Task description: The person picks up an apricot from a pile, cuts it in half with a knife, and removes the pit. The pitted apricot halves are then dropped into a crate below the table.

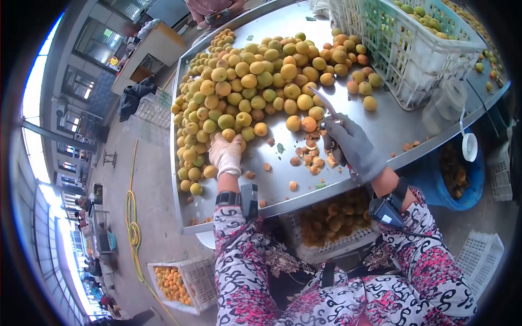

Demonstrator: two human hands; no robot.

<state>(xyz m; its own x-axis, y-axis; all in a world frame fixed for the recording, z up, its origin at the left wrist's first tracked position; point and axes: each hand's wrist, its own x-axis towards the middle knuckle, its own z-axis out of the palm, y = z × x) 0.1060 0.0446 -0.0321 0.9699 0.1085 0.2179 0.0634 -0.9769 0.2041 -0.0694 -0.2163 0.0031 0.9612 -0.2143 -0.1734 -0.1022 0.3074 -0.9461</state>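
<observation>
A large heap of yellow-orange apricots [255, 68] covers the metal table [283, 187]. My left hand [225, 155], in a pale glove, is at the heap's near edge, its fingers closed around an apricot [228, 135]; the fingertips are partly hidden among the fruit. In its grey glove, my right hand [352, 145] grips a curved knife [324, 101], the blade pointing up and left over the table. Just left of that hand lie several cut apricot pieces and scraps [309, 157], with whole apricots right behind them.
A plastic crate [391, 60] stands on the table at back right, near a clear plastic jar [443, 108]. Below are a crate of wet scraps [312, 252], a blue bucket [473, 182] and an apricot-filled crate [198, 282]. Another person [215, 11] is at the far edge.
</observation>
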